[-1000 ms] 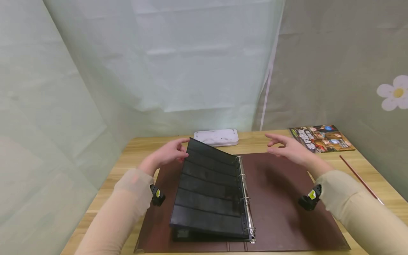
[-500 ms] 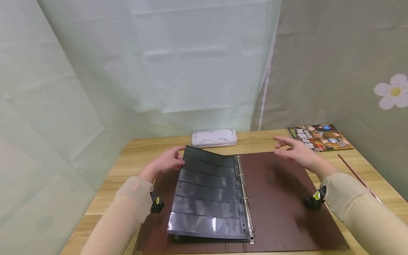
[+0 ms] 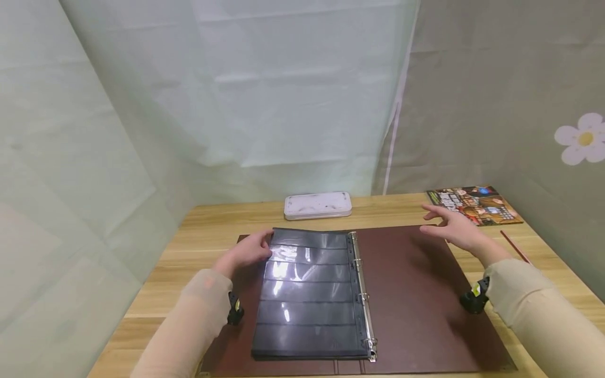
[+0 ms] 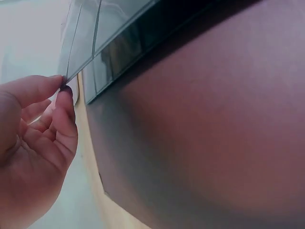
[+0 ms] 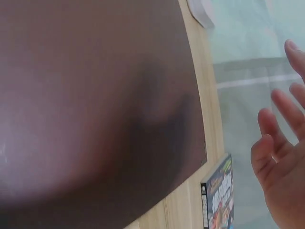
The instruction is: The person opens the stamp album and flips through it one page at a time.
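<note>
A brown ring binder (image 3: 402, 294) lies spread on the table, its metal rings (image 3: 363, 297) along the middle. Black pocket pages (image 3: 307, 310) with horizontal strips rest over its left side, glossy with reflections. At the upper left corner of the top page, my left hand (image 3: 247, 249) pinches the page edge between thumb and index finger, as the left wrist view makes plain; that sheet (image 4: 83, 38) stands a little apart from the pages beneath. My right hand (image 3: 454, 230) hovers above the binder's right cover, fingers loosely spread, holding nothing.
Behind the binder sits a white tin case (image 3: 317, 205). A colourful comic-style book (image 3: 475, 205) lies at the back right, with a thin red stick (image 3: 515, 247) nearer the table's right edge. Pale curtains (image 3: 283, 105) hang around the table.
My left hand has lowered the page leftward, from tilted up to nearly flat on the other pages. My right hand has drifted right, away from the rings.
</note>
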The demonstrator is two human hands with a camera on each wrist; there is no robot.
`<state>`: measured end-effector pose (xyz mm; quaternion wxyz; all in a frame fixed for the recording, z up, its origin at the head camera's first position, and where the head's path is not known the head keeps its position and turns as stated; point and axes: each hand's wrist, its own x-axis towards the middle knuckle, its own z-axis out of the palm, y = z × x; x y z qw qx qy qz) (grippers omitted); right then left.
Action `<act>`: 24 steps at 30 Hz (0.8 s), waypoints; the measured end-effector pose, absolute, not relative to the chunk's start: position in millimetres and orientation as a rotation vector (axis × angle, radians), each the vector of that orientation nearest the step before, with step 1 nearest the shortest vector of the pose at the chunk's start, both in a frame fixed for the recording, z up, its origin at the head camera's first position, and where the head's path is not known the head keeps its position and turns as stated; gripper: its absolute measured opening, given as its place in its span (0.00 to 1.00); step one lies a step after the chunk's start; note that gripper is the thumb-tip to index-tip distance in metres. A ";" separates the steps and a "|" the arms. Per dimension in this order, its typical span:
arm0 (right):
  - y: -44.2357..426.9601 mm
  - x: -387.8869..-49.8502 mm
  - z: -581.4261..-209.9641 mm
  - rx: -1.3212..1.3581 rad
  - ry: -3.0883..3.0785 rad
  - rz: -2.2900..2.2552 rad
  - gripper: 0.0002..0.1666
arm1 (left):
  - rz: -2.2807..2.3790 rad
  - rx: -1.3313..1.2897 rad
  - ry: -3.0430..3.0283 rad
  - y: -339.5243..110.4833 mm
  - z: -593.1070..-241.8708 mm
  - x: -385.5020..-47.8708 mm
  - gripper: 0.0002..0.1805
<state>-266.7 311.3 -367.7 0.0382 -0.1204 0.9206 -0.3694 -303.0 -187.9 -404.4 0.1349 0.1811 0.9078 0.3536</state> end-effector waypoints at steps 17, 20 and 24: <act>324.5 -267.1 -360.8 -0.427 2.926 -0.951 0.45 | 0.803 0.430 2.714 -184.1 -417.2 -302.7 0.33; 325.5 -266.9 -359.5 -0.441 2.960 -0.912 0.46 | 0.764 0.423 2.727 -183.7 -420.0 -303.2 0.33; 328.5 -266.3 -358.2 -0.416 3.025 -0.821 0.47 | 0.734 0.432 2.744 -182.6 -421.2 -302.5 0.32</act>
